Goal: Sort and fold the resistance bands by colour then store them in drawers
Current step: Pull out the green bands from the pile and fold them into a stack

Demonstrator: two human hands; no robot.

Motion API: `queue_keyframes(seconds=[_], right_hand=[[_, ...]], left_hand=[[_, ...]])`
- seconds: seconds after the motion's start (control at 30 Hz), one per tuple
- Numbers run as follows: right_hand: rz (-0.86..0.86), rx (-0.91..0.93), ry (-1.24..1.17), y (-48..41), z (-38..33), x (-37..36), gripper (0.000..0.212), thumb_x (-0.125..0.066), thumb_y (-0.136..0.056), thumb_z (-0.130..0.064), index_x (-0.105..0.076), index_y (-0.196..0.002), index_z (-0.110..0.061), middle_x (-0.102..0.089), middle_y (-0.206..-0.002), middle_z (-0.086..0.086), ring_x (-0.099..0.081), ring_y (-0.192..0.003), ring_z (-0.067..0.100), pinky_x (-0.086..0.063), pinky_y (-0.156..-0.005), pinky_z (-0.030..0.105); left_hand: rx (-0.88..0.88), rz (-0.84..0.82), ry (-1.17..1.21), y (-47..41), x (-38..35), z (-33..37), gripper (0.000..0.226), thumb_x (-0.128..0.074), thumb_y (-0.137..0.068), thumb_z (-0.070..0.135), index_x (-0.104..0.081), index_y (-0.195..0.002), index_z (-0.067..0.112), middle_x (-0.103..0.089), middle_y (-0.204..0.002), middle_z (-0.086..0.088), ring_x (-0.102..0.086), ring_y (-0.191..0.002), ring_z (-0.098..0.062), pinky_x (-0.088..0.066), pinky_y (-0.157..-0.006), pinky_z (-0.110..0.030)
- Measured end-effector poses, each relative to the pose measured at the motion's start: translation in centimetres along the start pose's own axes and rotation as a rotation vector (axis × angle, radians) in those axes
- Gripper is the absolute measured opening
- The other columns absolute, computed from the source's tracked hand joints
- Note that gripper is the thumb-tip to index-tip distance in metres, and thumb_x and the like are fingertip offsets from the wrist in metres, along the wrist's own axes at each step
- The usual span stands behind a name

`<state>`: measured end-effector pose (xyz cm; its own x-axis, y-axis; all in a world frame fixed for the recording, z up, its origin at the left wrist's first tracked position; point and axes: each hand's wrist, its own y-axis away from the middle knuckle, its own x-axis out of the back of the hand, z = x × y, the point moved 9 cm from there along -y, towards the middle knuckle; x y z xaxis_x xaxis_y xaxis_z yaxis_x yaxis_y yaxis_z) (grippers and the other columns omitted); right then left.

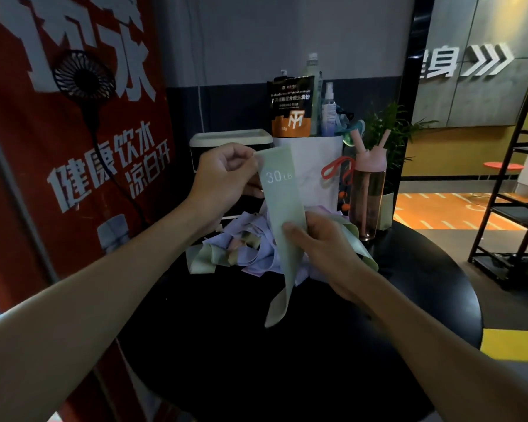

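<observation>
Leftmost, beyond the left forearm: red banner (73,184) with white characters, and a small black fan (83,77) whose cord hangs down against it.

Left hand (226,175): raised, fingers curled, pinching the top end of a pale green resistance band (282,208) marked "30 LB". Behind this hand: white lidded box (229,140).

Band: runs slanting from the left hand down to the right hand; its loose tail hangs below the right hand, over the round black table (287,376).

Beneath and between the hands: loose pile of bands (244,245), lilac and green tangled together, lying on the table.

Right hand (323,248): lower than the left, thumb and fingers gripping the green band at mid-length.

Behind the right hand: white bag (314,166) holding a black-and-orange powder pouch (291,108) and a spray bottle (328,111).

Right of the right hand: pink-lidded water bottle (369,193), upright on the table; potted plant (390,126); black metal shelving (515,193) farthest right.
</observation>
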<state>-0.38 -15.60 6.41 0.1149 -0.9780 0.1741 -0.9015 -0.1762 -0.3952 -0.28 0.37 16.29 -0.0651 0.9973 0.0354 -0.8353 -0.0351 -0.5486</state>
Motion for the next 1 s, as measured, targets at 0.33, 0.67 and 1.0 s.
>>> queue_keyframes(seconds=[0.33, 0.67, 1.0], right_hand=[[-0.219, -0.3, -0.445, 4.6, 4.2, -0.7, 0.029, -0.06, -0.093, -0.01, -0.06, -0.12, 0.0, -0.071, -0.11, 0.015, -0.069, -0.096, 0.024, -0.057, -0.081, 0.031], [-0.129, -0.305, 0.013, 7.5, 7.8, 5.2, 0.014, -0.067, -0.09, -0.014, -0.058, -0.095, -0.006, -0.073, -0.084, 0.015, -0.063, -0.068, 0.016, -0.048, -0.058, 0.022], [-0.246, -0.163, 0.639, 6.9, 10.1, 6.7, 0.014, -0.073, -0.083, -0.037, -0.059, -0.081, -0.035, -0.065, -0.079, -0.01, -0.06, -0.072, 0.005, -0.047, -0.067, 0.026]], left_hand=[[0.152, 0.215, 0.118, 1.4, 3.0, -3.3, 0.011, -0.057, -0.099, 0.007, -0.061, -0.097, -0.003, -0.071, -0.091, -0.021, -0.072, -0.075, -0.025, -0.058, -0.061, -0.028], [0.282, 0.364, 0.016, 7.7, 5.8, -10.0, 0.018, -0.047, -0.098, -0.005, -0.058, -0.109, 0.005, -0.063, -0.096, -0.02, -0.07, -0.069, -0.02, -0.063, -0.064, -0.037], [0.276, 0.185, -0.383, 14.0, 6.2, -14.3, 0.019, -0.066, -0.092, 0.009, -0.074, -0.081, 0.022, -0.073, -0.085, 0.002, -0.068, -0.072, -0.013, -0.058, -0.068, -0.03]])
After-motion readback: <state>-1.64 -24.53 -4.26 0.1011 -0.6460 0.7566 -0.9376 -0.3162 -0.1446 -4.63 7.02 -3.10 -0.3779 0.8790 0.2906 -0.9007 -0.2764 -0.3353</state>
